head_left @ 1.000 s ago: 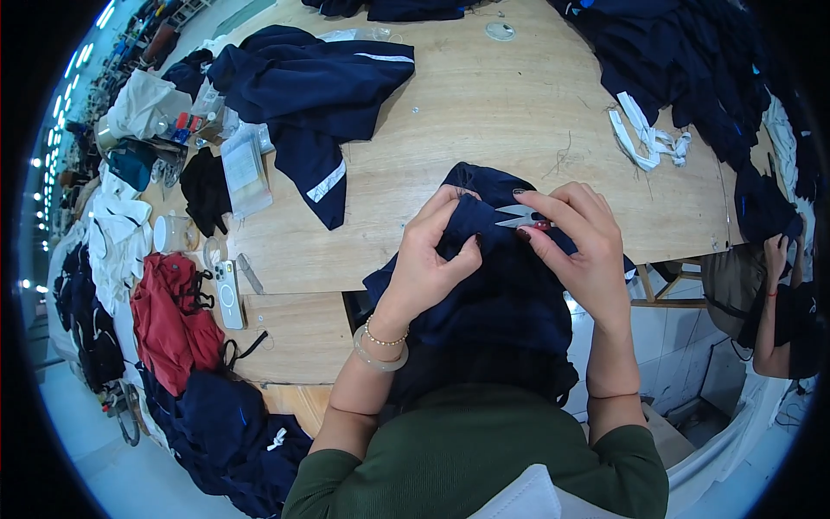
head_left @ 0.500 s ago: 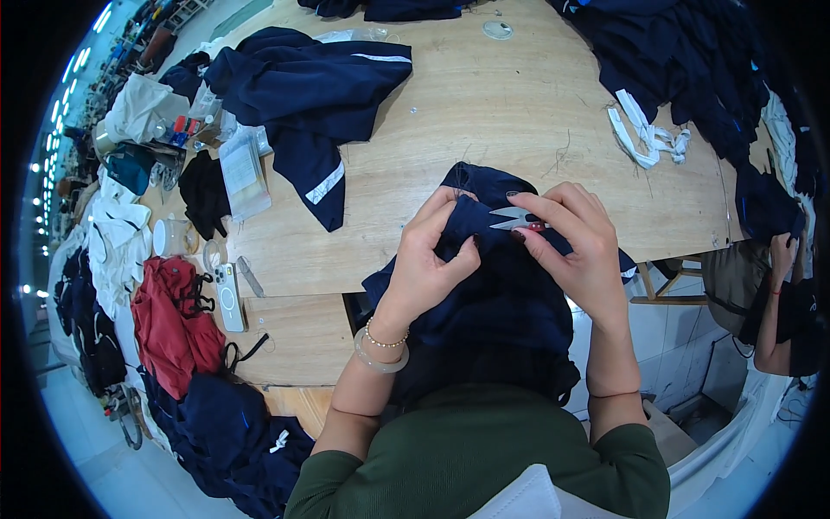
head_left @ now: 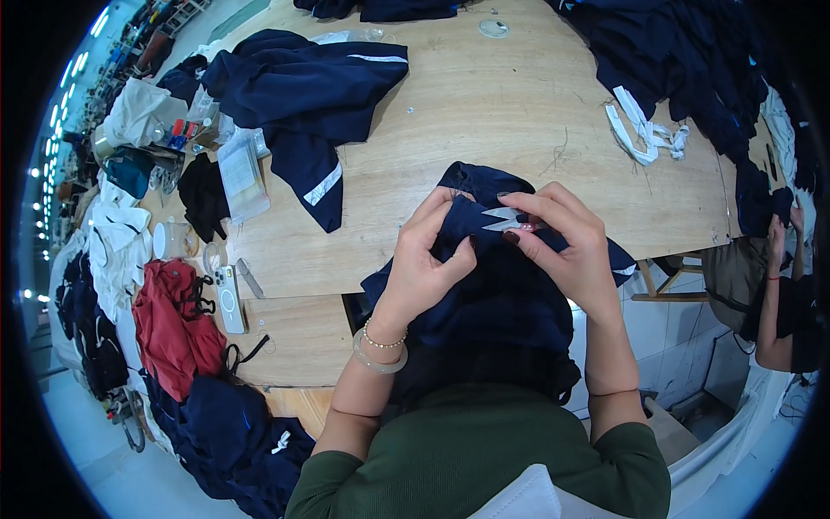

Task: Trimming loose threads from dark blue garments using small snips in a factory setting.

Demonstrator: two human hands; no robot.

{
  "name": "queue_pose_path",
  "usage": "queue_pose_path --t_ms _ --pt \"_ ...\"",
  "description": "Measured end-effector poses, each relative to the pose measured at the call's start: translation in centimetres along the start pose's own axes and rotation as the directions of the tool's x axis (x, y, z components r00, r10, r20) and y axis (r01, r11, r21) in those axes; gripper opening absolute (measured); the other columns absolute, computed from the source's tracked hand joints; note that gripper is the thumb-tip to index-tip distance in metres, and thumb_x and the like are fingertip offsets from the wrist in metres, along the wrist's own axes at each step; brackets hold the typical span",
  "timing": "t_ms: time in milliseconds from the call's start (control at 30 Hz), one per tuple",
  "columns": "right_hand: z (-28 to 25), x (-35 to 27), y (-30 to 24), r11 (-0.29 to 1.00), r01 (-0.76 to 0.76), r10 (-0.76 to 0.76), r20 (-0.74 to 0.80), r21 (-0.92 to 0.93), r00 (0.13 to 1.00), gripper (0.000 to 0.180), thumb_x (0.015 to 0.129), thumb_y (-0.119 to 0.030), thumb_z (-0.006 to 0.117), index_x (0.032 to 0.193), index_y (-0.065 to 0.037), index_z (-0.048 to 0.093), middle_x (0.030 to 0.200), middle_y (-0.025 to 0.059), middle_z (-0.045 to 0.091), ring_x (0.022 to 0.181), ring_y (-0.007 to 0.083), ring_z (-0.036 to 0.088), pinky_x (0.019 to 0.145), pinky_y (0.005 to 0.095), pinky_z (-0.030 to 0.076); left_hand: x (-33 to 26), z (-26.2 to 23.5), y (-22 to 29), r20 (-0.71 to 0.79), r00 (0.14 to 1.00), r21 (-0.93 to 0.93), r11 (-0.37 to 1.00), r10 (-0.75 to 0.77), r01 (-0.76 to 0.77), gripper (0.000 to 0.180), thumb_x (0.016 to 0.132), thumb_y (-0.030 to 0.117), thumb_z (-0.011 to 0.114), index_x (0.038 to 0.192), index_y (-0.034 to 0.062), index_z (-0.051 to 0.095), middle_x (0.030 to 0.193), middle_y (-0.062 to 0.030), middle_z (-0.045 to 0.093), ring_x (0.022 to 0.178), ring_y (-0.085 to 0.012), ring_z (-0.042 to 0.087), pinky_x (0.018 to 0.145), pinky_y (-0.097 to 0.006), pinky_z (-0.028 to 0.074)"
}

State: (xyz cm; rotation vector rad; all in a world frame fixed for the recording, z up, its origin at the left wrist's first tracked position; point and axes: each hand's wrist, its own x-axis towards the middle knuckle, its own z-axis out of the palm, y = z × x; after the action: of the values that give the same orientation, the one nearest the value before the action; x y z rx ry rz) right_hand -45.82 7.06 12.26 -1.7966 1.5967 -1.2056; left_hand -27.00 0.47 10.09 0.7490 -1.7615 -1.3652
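Observation:
A navy blue garment (head_left: 493, 294) lies over my lap and the table's near edge. My left hand (head_left: 432, 255) pinches a fold of it between thumb and fingers. In my right hand (head_left: 562, 229) is a pair of thread snips (head_left: 501, 220), gripped between thumb and fingers. Their two pointed blades stand apart and point left, right at the fold by my left hand. Dark loose threads show on the cloth above my left fingers. Part of the snips' handle is hidden by my right fingers.
On the wooden table (head_left: 467, 112) lie another navy garment (head_left: 303, 86), white strips (head_left: 640, 130), a phone (head_left: 228, 298) and a plastic-wrapped booklet (head_left: 244, 177). A red bag (head_left: 173, 329) sits at the left. Navy cloth (head_left: 666, 69) is heaped far right, where a co-worker's arm (head_left: 774, 294) reaches in.
My right hand has shifted slightly left with the snips, bringing the blades further over the fold. My left hand has barely moved. At the right, the co-worker's hands have moved a little.

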Motion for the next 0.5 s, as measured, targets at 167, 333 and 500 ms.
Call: queue_pose_path --t_ms 167,333,500 --pt "0.4 -0.6 0.9 0.712 -0.208 0.217 0.072 0.67 0.974 0.034 0.084 -0.012 0.069 0.116 -0.002 0.066 0.093 0.001 0.06 0.081 0.0053 0.052 0.064 0.0195 0.039 0.0 -0.1 -0.2 0.006 1.0 0.008 1.0 0.005 -0.005 0.018 0.075 0.0 0.06 0.092 -0.0053 0.059 0.096 -0.0094 0.054 0.088 -0.0193 0.054 0.082 -0.027 0.043" --pt "-0.7 0.1 -0.4 0.754 -0.01 0.215 -0.232 0.657 0.949 0.025 0.083 -0.009 0.069 0.106 0.0 0.066 0.091 0.0033 0.064 0.085 0.0099 0.058 0.068 0.0234 0.044 -0.1 -0.1 -0.2 0.001 1.0 -0.018 1.0 -0.025 0.025 0.017 0.075 -0.001 0.06 0.091 -0.0055 0.058 0.094 -0.009 0.053 0.086 -0.0179 0.053 0.079 -0.027 0.043" --pt "-0.6 0.0 -1.0 0.986 0.053 -0.079 -0.163 -0.16 0.983 0.029 0.071 -0.005 0.079 0.098 -0.001 0.068 0.081 0.0082 0.062 0.071 0.0199 0.061 0.063 0.0299 0.048 0.0 -0.1 -0.2 -0.02 0.999 0.062 0.998 0.031 -0.029 0.019 0.074 -0.002 0.061 0.093 -0.0055 0.058 0.095 -0.0099 0.054 0.085 -0.0195 0.054 0.079 -0.026 0.044"
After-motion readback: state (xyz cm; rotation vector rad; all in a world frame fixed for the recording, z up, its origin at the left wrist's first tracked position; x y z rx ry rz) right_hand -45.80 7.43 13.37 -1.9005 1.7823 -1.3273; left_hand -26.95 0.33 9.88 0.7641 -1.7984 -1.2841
